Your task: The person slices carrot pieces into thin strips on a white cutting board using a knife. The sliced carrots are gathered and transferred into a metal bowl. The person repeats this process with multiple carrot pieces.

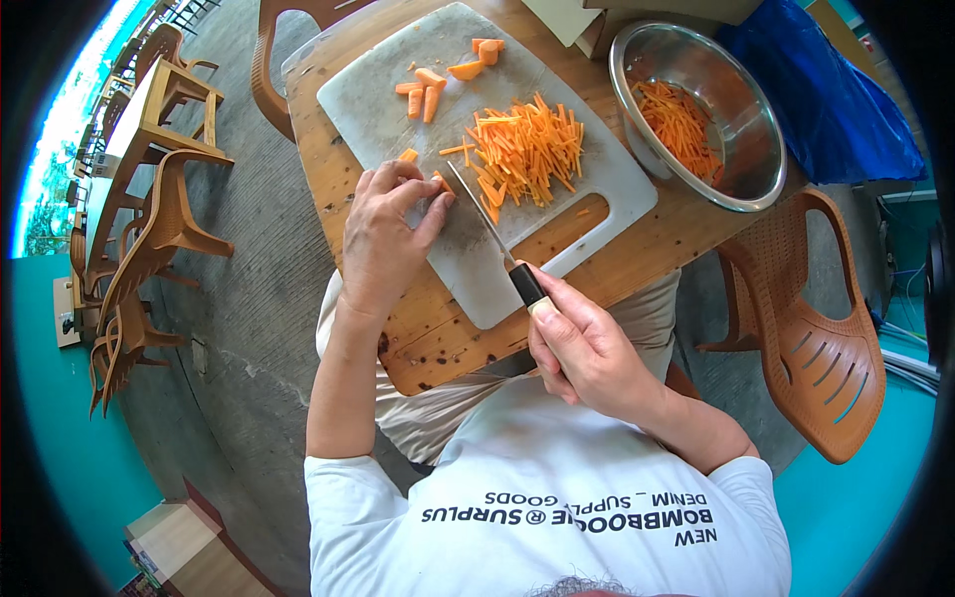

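My left hand (392, 224) grips a small carrot piece (443, 183) between thumb and fingers at the left side of a white plastic cutting board (373, 89). In my right hand (586, 347) is a kitchen knife (485, 209) with a black handle; its blade points up and left, just right of the held piece. To the right of the blade lies a heap of carrot sticks (530, 145). Farther up the board are several carrot chunks (425, 89), with a few more pieces (477, 61) near the top edge.
A stainless steel bowl (768, 142) with carrot sticks inside stands on the wooden table (425, 358), right of the board. Beyond it are a blue plastic bag (835, 104) and a cardboard box (671, 11). Brown plastic chairs (813, 328) stand around on the concrete floor.
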Available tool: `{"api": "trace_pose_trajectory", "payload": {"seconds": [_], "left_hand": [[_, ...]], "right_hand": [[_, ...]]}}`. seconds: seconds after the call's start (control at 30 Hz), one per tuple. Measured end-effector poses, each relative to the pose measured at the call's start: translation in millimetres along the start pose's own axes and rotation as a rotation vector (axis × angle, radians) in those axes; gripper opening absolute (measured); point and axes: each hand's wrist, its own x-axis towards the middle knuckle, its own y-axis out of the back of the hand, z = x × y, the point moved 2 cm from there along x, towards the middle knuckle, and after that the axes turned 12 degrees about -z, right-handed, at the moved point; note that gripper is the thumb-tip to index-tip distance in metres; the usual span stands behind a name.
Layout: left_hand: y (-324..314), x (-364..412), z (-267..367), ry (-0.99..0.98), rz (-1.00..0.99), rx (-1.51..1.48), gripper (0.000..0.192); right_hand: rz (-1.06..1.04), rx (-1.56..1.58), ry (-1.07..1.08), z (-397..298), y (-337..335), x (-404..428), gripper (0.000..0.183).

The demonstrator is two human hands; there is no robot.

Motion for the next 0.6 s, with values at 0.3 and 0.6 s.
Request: {"api": "trace_pose_trajectory", "payload": {"seconds": [0.3, 0.6], "left_hand": [[-0.9, -1.9, -0.8, -0.021, 0.032, 0.019, 0.018], [-2.6, -1.7, -0.8, -0.021, 0.032, 0.015, 0.016]], "right_hand": [[-0.055, -0.085, 0.011, 6.0, -1.7, 3.4, 0.061], [-0.035, -0.093, 0.005, -0.9, -6.2, 2.9, 0.061]]}}
